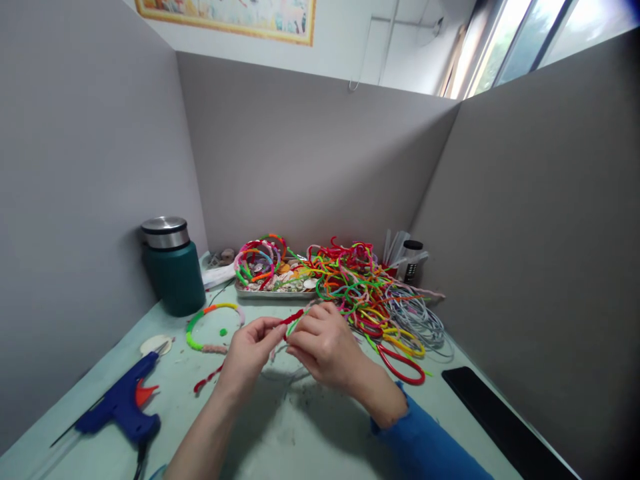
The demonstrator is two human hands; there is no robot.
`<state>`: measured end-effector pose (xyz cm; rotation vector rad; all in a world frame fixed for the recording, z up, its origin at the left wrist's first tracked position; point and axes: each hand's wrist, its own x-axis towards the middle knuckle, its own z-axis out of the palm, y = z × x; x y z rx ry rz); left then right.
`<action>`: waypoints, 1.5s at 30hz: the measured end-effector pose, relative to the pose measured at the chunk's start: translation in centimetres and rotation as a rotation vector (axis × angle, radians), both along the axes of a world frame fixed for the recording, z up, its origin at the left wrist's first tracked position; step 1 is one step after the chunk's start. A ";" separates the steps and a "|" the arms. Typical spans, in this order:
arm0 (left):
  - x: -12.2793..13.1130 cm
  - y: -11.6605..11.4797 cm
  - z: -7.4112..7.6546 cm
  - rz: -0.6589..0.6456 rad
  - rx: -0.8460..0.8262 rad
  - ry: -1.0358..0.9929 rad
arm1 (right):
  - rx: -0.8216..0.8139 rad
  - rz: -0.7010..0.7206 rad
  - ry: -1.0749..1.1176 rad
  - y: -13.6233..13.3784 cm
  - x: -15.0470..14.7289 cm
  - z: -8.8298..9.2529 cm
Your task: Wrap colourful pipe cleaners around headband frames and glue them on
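Observation:
A red pipe cleaner [293, 318] is pinched between the thumb and fingers of my left hand [254, 348]. It runs across to my right hand [324, 341], whose closed fingertips grip its other side, with a bit of green strand showing beside them. The fingers hide where the strands meet. Past my left wrist, a red fuzzy end [204, 383] sticks out over the table; whether it belongs to the same piece I cannot tell. A ring of coloured fuzzy sections [191, 335] lies left of my hands, around a small green tuft [223, 332].
A blue glue gun [117, 407] lies at left, its nozzle by a white disc [156, 345]. Behind it stands a green bottle [175, 277]. At the back are a metal tray [275, 294] of buttons and a tangle of pipe cleaners [350, 273]. Red-handled scissors [403, 378] and a black slab [500, 420] lie right.

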<state>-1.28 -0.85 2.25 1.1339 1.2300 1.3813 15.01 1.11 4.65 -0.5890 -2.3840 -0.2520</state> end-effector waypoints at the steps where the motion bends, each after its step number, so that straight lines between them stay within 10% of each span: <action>1: 0.0 0.0 0.1 -0.003 -0.003 0.003 | -0.051 0.027 0.065 -0.1 0.1 0.2; 8: -0.1 0.0 -0.1 -0.052 0.026 0.059 | -0.755 -0.111 0.734 2.0 1.3 0.1; 12: -0.2 -0.2 -0.2 -0.050 0.085 0.133 | -1.468 0.052 0.577 3.4 1.8 -1.4; 18: -0.5 -0.1 -0.5 -0.049 0.181 0.220 | -1.808 0.345 0.323 2.7 1.3 -2.6; 45: 0.4 -1.3 0.3 -0.319 0.180 0.314 | -1.093 0.086 0.598 3.4 2.1 -0.5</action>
